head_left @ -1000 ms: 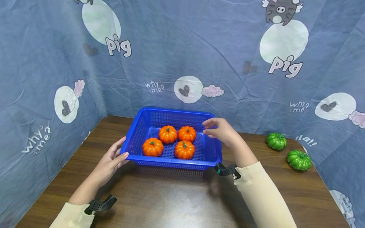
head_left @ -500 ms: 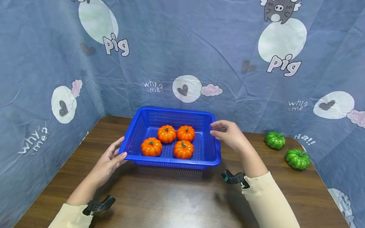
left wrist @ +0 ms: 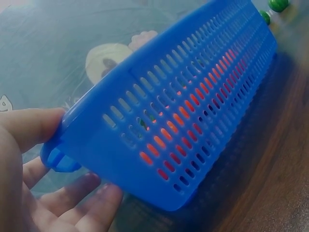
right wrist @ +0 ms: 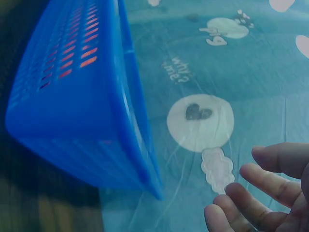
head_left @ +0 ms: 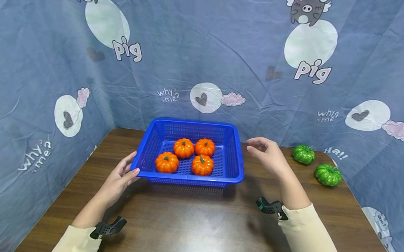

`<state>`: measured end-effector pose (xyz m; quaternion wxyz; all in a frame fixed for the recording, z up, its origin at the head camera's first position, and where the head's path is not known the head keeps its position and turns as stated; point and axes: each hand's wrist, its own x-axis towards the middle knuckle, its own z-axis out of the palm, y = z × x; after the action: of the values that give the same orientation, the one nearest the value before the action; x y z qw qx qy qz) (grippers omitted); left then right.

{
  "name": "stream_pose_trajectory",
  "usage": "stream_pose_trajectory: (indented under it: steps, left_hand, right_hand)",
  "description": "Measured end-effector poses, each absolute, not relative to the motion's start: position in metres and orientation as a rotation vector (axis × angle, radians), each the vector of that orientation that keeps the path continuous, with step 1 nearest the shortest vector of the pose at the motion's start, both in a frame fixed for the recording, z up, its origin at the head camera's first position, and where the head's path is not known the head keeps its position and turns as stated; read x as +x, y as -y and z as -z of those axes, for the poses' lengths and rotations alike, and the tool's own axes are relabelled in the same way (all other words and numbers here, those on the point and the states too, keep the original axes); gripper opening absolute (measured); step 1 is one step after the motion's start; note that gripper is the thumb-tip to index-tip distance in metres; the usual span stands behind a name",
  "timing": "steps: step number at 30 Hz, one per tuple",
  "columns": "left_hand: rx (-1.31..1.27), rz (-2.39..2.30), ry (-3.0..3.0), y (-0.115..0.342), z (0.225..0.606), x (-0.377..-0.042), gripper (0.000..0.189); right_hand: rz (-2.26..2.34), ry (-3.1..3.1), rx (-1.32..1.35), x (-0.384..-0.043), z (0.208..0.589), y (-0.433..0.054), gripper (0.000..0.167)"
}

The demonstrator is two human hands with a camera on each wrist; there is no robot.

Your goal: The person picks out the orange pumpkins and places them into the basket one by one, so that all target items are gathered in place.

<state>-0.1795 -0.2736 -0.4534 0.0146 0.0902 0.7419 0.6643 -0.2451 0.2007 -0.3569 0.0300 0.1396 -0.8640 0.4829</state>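
Observation:
A blue plastic basket (head_left: 187, 177) with slotted walls holds several small orange pumpkins, one of them the front right pumpkin (head_left: 202, 165). At the basket's left end my left hand (head_left: 118, 180) grips the rim, thumb on top and fingers underneath. The left wrist view shows that thumb (left wrist: 38, 126) on the basket's corner. My right hand (head_left: 271, 158) is in the air just right of the basket, apart from it, with loosely bent fingers and nothing in them. In the right wrist view its fingers (right wrist: 260, 186) are spread beside the basket's end wall (right wrist: 72, 159).
Two green pumpkins, a rear one (head_left: 304, 154) and a front one (head_left: 328, 175), sit at the table's far right. The brown wooden table (head_left: 185, 222) meets a blue printed cloth (head_left: 178, 36) behind and at both sides. Each wrist wears a black mount (head_left: 270, 207).
My right hand has moved from over the basket's right part out to the right, past its rim. The left hand stays at the basket's left end, and the pumpkins keep their places.

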Motion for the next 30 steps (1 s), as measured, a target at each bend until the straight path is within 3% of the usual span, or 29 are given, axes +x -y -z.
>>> stream_pose_trajectory:
  steps: [11,30]
  left_hand:
    - [0.3,-2.117,-2.296,0.272,0.453,-0.178,0.066]
    - [0.274,-2.144,-2.351,0.267,0.454,-0.174,0.064]
  right_hand:
    - [-1.352,2.66,0.355,-0.233,0.363,-0.226,0.034]
    - [-1.22,2.609,0.243,-0.218,0.407,-0.269,0.03]
